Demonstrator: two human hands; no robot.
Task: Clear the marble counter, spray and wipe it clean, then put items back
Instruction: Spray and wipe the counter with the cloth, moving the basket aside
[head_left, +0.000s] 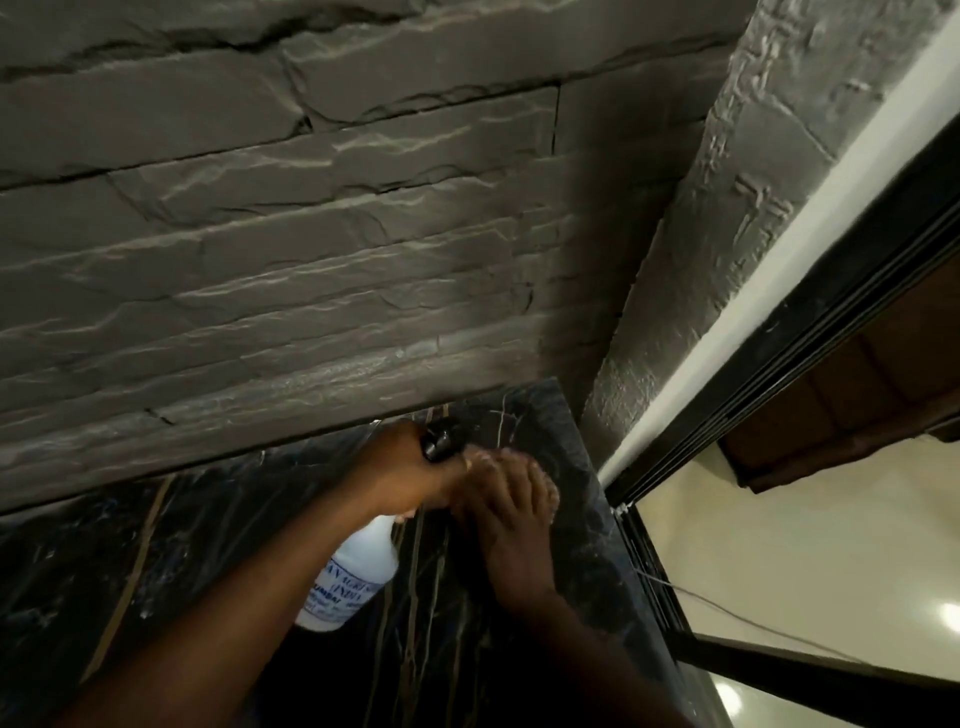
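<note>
My left hand (400, 473) grips the spray bottle (353, 577), fingers wrapped around its neck; right hand (511, 512) lies spread near the surface's (208, 561) far right corner. Risk: spray wetting that hand.

Counter corner with both hands meeting over it

The marble counter (218, 561) is filling the frame from six to nine o'clock, backing onto the stone wall (291, 234) running across twelve. A pillar (727, 218) is rising at one o'clock, just beside the counter's far corner, with a door frame (810, 364) slanting past it toward three and the floor (810, 561) lying beyond at four. The left hand (405, 467) is gripping the neck of a spray bottle (353, 571) above the counter, its body hanging toward six. The right hand (511, 525) is lying just at its three o'clock side, seemingly touching the trigger head.
</note>
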